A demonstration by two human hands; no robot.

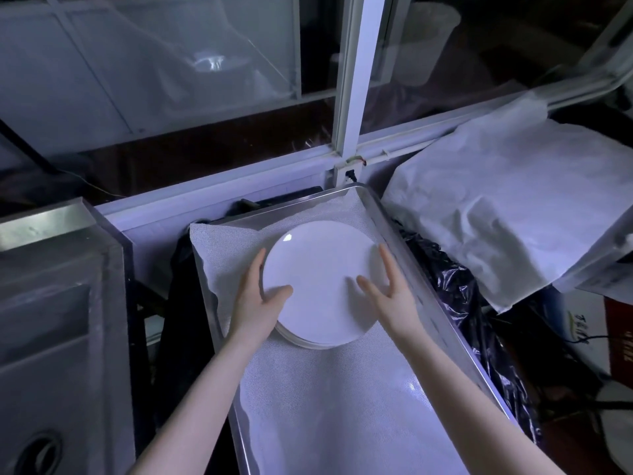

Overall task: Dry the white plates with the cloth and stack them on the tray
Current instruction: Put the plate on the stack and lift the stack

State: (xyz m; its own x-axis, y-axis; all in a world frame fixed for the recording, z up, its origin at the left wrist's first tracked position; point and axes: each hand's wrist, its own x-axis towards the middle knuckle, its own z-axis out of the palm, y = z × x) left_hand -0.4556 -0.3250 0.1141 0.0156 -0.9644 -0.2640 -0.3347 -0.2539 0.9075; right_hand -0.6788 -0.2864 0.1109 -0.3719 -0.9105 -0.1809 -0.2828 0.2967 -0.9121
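White plates (318,279) sit in a short stack at the far end of a metal tray (387,214), on the white mesh cloth (342,406) that lines it. 2 bare forearms reach in from the near edge. The left hand (255,299) holds the stack's left rim, thumb flat on the top plate and fingers running along its edge. The right hand (390,296) is spread at the right rim, fingers straight and gripping nothing. Left of the tray stands a steel unit (51,303); to its right, crumpled black plastic (455,296), then a rumpled white sheet (507,207). Beyond rises a white window frame (352,73).
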